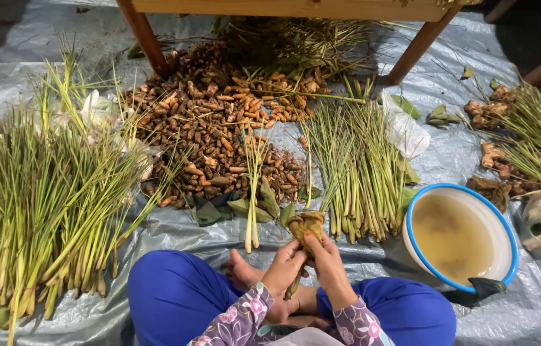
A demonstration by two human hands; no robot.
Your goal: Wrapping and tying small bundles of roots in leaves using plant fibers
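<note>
Fingers (312, 247) pinching folded leaf bundle (306, 224)

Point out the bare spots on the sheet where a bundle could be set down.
Bare grey sheet lies far left above the big lemongrass pile, and at the lower right corner past the white basin. The middle is crowded: the root heap and the lemongrass bundle sit close before both hands.
</note>
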